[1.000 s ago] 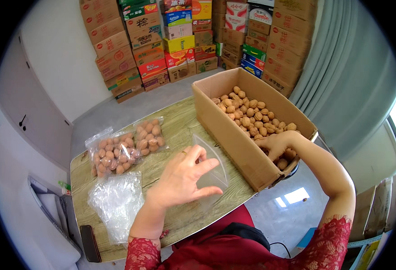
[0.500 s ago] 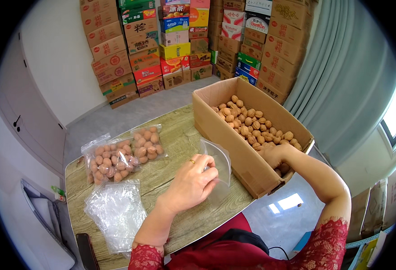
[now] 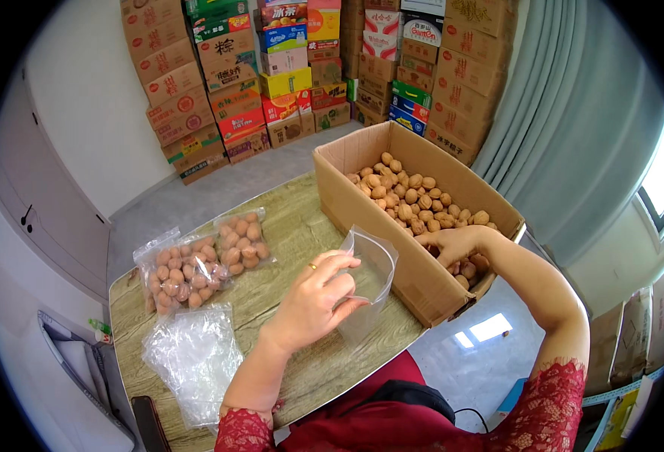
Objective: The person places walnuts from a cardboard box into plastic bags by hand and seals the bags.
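Observation:
My left hand (image 3: 321, 297) is over the table, its fingers and thumb pinching a clear zip bag (image 3: 373, 282). The bag's mouth gapes toward the cardboard box (image 3: 370, 215), and no nuts show inside it. Down in the box, my right hand (image 3: 456, 245) is among the walnuts (image 3: 403, 196), close to the near left wall. Its fingers are curled round walnuts, though the fingertips are partly hidden. Filled bags of walnuts (image 3: 185, 271) lie at the left of the table. In front of them is a pile of flat clear bags (image 3: 196, 361).
The wood-patterned table (image 3: 294, 233) has a rounded edge, and a dark phone (image 3: 149, 426) lies at its near left. Stacked cartons (image 3: 234, 83) line the far wall. A grey-blue curtain (image 3: 566, 135) hangs on the right. One nut (image 3: 506, 333) lies on the floor.
The bag in my left hand now stands taller, with its mouth wider apart. My right hand has shifted slightly left and up in the box. The view has tilted a little.

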`<state>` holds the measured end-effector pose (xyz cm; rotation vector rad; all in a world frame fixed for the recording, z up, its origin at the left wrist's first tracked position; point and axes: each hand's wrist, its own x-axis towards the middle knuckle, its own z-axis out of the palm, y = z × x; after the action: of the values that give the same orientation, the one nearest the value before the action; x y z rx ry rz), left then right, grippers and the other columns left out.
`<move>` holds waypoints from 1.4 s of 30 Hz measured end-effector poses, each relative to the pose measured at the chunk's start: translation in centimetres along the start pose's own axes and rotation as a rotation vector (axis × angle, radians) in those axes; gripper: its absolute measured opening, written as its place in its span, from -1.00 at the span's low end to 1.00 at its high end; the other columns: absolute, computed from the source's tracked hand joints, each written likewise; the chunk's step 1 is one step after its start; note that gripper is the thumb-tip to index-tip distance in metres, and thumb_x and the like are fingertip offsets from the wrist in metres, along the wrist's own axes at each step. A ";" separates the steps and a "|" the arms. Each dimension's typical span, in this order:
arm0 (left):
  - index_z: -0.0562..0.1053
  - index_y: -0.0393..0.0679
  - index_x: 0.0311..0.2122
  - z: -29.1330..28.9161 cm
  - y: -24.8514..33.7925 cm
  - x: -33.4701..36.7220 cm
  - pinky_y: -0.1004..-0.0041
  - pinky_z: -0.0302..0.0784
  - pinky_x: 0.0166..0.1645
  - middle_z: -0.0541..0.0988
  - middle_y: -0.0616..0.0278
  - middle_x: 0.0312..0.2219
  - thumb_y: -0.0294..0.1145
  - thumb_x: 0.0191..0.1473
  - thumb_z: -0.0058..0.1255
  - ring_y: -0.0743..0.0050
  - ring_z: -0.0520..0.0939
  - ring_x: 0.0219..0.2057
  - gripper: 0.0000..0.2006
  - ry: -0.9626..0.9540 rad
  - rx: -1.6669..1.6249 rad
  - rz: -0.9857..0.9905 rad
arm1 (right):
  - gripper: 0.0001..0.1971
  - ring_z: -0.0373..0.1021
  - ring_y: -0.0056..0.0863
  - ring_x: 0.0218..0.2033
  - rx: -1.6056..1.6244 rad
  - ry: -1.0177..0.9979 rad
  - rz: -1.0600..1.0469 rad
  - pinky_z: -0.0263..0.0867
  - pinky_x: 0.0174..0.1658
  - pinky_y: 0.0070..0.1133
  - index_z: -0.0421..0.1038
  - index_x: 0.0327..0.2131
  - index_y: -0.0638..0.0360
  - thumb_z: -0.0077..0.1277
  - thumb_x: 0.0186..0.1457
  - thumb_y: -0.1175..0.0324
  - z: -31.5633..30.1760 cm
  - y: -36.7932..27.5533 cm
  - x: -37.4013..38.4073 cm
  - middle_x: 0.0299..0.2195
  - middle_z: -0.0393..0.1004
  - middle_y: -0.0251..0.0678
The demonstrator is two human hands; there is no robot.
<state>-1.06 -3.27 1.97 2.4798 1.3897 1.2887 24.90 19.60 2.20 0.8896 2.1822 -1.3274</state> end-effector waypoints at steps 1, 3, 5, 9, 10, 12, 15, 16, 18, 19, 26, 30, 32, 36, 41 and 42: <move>0.42 -0.21 -0.41 0.0 -0.1 -0.1 0.18 0.52 0.04 0.52 0.08 -0.09 -0.41 -0.09 0.33 -0.05 0.54 0.02 -0.74 0.010 0.023 0.000 | -0.18 0.47 -0.60 -0.33 -0.044 -0.013 0.053 0.42 -0.35 -0.62 0.10 0.35 -0.22 0.23 0.01 0.34 0.3 -2.1 -0.3 -0.14 0.53 -0.34; 0.42 -0.20 -0.37 0.3 -0.2 0.1 0.20 0.53 0.02 0.52 0.11 -0.09 -0.46 -0.10 0.32 -0.02 0.56 -0.01 -0.75 0.013 0.040 0.019 | -0.23 0.49 -0.57 -0.35 -0.171 0.034 0.054 0.43 -0.36 -0.60 0.12 0.34 -0.18 0.18 0.04 0.31 0.7 -1.7 0.5 -0.22 0.56 -0.30; 0.43 -0.18 -0.33 0.4 -0.4 -0.1 0.22 0.54 0.00 0.51 0.13 -0.10 -0.50 -0.10 0.30 0.02 0.58 -0.04 -0.74 0.001 0.047 0.025 | -0.24 0.49 -0.56 -0.35 -0.142 0.000 0.129 0.43 -0.38 -0.59 0.15 0.33 -0.14 0.19 0.03 0.31 0.6 -3.1 -0.3 -0.22 0.56 -0.29; 0.43 -0.15 -0.31 0.2 -0.1 -0.2 0.24 0.55 -0.07 0.48 0.16 -0.11 -0.55 -0.11 0.27 0.09 0.60 -0.13 -0.75 0.008 0.063 0.003 | -0.33 0.47 -0.57 -0.41 -0.273 0.042 0.101 0.41 -0.43 -0.58 0.25 0.26 -0.06 0.18 0.03 0.33 0.8 -3.5 -0.4 -0.30 0.54 -0.32; 0.43 -0.15 -0.31 0.2 -0.1 -0.1 0.25 0.55 -0.09 0.47 0.16 -0.12 -0.55 -0.11 0.27 0.10 0.60 -0.15 -0.74 0.010 0.067 -0.003 | -0.36 0.47 -0.58 -0.43 -0.209 0.046 0.082 0.41 -0.45 -0.59 0.29 0.23 -0.05 0.17 0.03 0.34 0.6 -3.1 -0.4 -0.33 0.54 -0.33; 0.43 -0.14 -0.30 0.2 0.0 -0.2 0.24 0.55 -0.13 0.46 0.16 -0.12 -0.56 -0.11 0.27 0.11 0.60 -0.17 -0.74 0.023 0.076 0.003 | -0.43 0.46 -0.59 -0.47 -0.084 0.058 0.045 0.40 -0.47 -0.60 0.35 0.18 -0.02 0.15 0.04 0.36 0.5 -2.6 -0.4 -0.39 0.52 -0.35; 0.43 -0.15 -0.30 0.2 -0.1 0.0 0.24 0.55 -0.15 0.45 0.16 -0.13 -0.57 -0.12 0.26 0.11 0.60 -0.19 -0.73 0.047 0.105 0.024 | -0.51 0.44 -0.60 -0.52 -0.101 0.091 0.010 0.39 -0.49 -0.60 0.39 0.12 0.00 0.12 0.06 0.37 0.6 -2.8 -0.4 -0.45 0.51 -0.38; 0.43 -0.15 -0.30 0.2 0.0 0.0 0.24 0.55 -0.15 0.45 0.15 -0.12 -0.57 -0.12 0.26 0.11 0.60 -0.19 -0.73 0.054 0.123 0.025 | -0.52 0.44 -0.60 -0.52 -0.107 0.090 0.031 0.40 -0.49 -0.60 0.39 0.12 0.00 0.11 0.07 0.37 0.6 -3.0 -0.3 -0.44 0.51 -0.38; 0.42 -0.15 -0.29 0.3 -0.1 0.0 0.24 0.56 -0.14 0.45 0.14 -0.11 -0.56 -0.12 0.27 0.10 0.60 -0.17 -0.73 0.056 0.145 0.027 | -0.54 0.43 -0.60 -0.52 -0.113 0.094 0.075 0.41 -0.49 -0.58 0.40 0.11 0.00 0.09 0.09 0.37 0.7 -3.1 -0.2 -0.44 0.51 -0.40; 0.42 -0.15 -0.29 0.4 -0.2 0.0 0.24 0.56 -0.13 0.45 0.14 -0.10 -0.54 -0.11 0.28 0.10 0.60 -0.16 -0.73 0.053 0.150 0.022 | -0.55 0.43 -0.61 -0.52 -0.092 0.077 0.066 0.41 -0.49 -0.59 0.40 0.11 0.00 0.09 0.10 0.36 0.7 -3.0 -0.1 -0.44 0.50 -0.41; 0.41 -0.16 -0.27 0.1 -0.2 0.1 0.22 0.58 -0.07 0.43 0.07 -0.02 -0.39 -0.07 0.33 0.04 0.59 -0.08 -0.69 0.017 0.054 0.086 | -0.55 0.42 -0.65 -0.50 0.011 0.013 -0.003 0.39 -0.49 -0.64 0.41 0.10 -0.03 0.17 0.12 0.28 0.0 -2.4 -0.2 -0.40 0.46 -0.47; 0.40 -0.15 -0.26 0.1 -0.3 -0.1 0.21 0.58 -0.06 0.41 0.05 -0.01 -0.43 -0.07 0.32 0.03 0.58 -0.07 -0.69 0.002 0.004 0.086 | -0.61 0.42 -0.69 -0.50 0.122 0.084 -0.101 0.38 -0.50 -0.66 0.43 0.01 -0.01 0.23 0.09 0.29 0.1 -2.9 -1.1 -0.42 0.45 -0.49; 0.40 -0.14 -0.26 0.1 -0.5 -0.2 0.21 0.58 -0.06 0.41 0.05 -0.02 -0.46 -0.07 0.32 0.02 0.57 -0.06 -0.69 -0.002 0.024 0.088 | -0.64 0.42 -0.70 -0.49 0.128 0.192 -0.106 0.37 -0.51 -0.68 0.43 -0.05 0.02 0.26 0.07 0.29 -0.2 -3.7 -1.8 -0.45 0.46 -0.49; 0.42 -0.15 -0.29 0.0 -0.4 -0.1 0.23 0.57 -0.05 0.40 0.04 -0.03 -0.49 -0.08 0.30 0.01 0.57 -0.06 -0.72 0.031 0.031 0.085 | -0.64 0.49 -0.66 -0.42 0.098 0.460 -0.225 0.44 -0.45 -0.68 0.40 -0.12 0.13 0.31 0.03 0.39 -1.6 -5.5 -4.2 -0.41 0.52 -0.44; 0.44 -0.18 -0.32 -0.8 0.1 -0.3 0.23 0.56 -0.04 0.41 0.02 -0.04 -0.51 -0.09 0.29 -0.01 0.56 -0.07 -0.76 0.014 0.075 0.032 | -0.56 0.50 -0.59 -0.27 0.330 0.445 -0.621 0.43 -0.36 -0.69 0.44 -0.12 0.18 0.39 -0.03 0.27 -0.3 -11.7 -5.7 -0.26 0.53 -0.36; 0.46 -0.17 -0.33 -0.8 0.2 -0.2 0.24 0.56 -0.05 0.42 0.04 -0.05 -0.50 -0.09 0.30 0.00 0.57 -0.07 -0.77 0.005 0.077 0.010 | -0.56 0.49 -0.58 -0.23 0.258 0.422 -0.644 0.43 -0.30 -0.67 0.44 -0.11 0.19 0.39 -0.03 0.28 0.4 -13.4 -6.2 -0.24 0.53 -0.36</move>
<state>-1.50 -3.84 2.43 2.5368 1.4568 1.2684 19.71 12.92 14.24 0.6064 2.8212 -1.8877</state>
